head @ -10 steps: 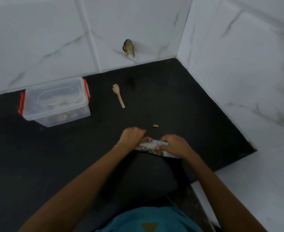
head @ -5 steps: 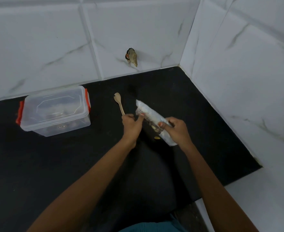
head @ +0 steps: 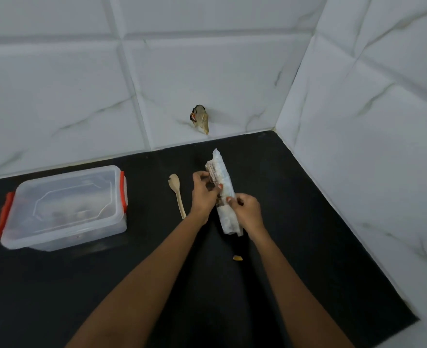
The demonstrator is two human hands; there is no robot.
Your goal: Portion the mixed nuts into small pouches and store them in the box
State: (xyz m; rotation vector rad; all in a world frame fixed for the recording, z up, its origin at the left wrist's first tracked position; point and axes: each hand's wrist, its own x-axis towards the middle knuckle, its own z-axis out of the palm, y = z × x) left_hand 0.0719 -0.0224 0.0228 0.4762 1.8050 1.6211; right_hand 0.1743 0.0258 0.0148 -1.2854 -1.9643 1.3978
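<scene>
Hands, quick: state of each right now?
Left hand: grips the long clear plastic pouch of nuts, upper part.
Right hand: pinches the same pouch, lower down.

A matt black desk (head: pixel 308 222) fills a corner where two walls meet. The back wall (head: pixel 182 71) and the right wall (head: pixel 383 121) are clad in large white tiles with faint grey marble veins. Low on the back wall a ragged brownish hole (head: pixel 200 119) breaks one tile. The light is soft and even
</scene>
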